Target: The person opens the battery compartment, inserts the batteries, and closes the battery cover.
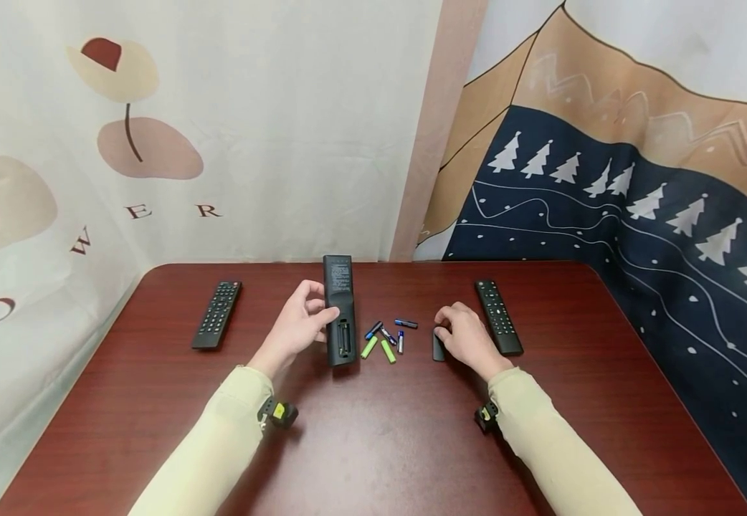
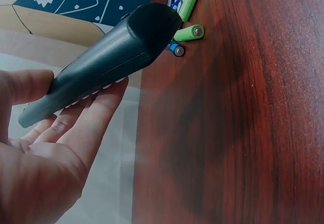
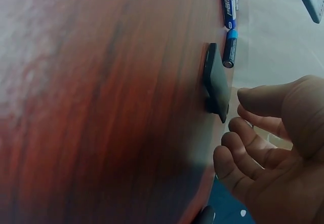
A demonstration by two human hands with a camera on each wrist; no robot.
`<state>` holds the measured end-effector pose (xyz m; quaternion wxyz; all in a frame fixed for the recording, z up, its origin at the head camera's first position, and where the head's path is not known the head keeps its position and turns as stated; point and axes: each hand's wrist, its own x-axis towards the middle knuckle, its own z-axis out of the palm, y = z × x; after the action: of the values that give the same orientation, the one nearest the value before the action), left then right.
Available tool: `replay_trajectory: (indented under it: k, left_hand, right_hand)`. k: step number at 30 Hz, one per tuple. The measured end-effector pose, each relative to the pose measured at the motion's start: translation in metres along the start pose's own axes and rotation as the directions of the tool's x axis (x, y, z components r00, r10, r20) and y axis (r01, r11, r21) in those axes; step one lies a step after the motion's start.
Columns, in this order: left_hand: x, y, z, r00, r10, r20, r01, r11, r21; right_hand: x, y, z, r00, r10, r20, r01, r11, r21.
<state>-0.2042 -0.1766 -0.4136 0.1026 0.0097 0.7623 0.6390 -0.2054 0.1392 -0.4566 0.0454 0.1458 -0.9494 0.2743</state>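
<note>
My left hand (image 1: 296, 326) grips a black remote control (image 1: 339, 287) between thumb and fingers, raised over the table with its back towards me and its battery compartment (image 1: 344, 338) uncovered. In the left wrist view the fingers (image 2: 109, 100) lie against the button side. My right hand (image 1: 467, 337) hovers beside a small black battery cover (image 1: 438, 347) on the table. From the right wrist view, its fingers are loosely bent and stand apart from the cover (image 3: 217, 82). Between the hands lie several blue batteries (image 1: 406, 324) and two green batteries (image 1: 388, 351).
A second remote (image 1: 217, 315) lies buttons up at the left of the dark red table (image 1: 373, 451). A third remote (image 1: 499, 317) lies buttons up just right of my right hand. Printed curtains (image 1: 283, 143) hang behind the table's far edge.
</note>
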Motion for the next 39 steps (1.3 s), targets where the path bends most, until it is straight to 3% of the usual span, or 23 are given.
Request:
replay_trajectory:
  k: [9, 16, 39]
  left_hand:
    - [0.001, -0.002, -0.001, 1.000, 0.005, 0.005, -0.005, 1.000, -0.007]
    - [0.000, -0.002, -0.002, 1.000, -0.005, 0.006, 0.005, 1.000, -0.008]
    - [-0.001, -0.001, 0.001, 1.000, -0.020, -0.004, 0.020, 1.000, 0.010]
  right_hand:
    - [0.007, -0.007, 0.005, 0.998, -0.057, -0.006, 0.057, 0.998, -0.025]
    - [0.012, -0.017, 0.006, 0.998, -0.045, 0.032, 0.046, 0.998, -0.038]
    - [0.034, -0.033, 0.024, 0.986, -0.120, 0.117, 0.132, 0.986, -0.100]
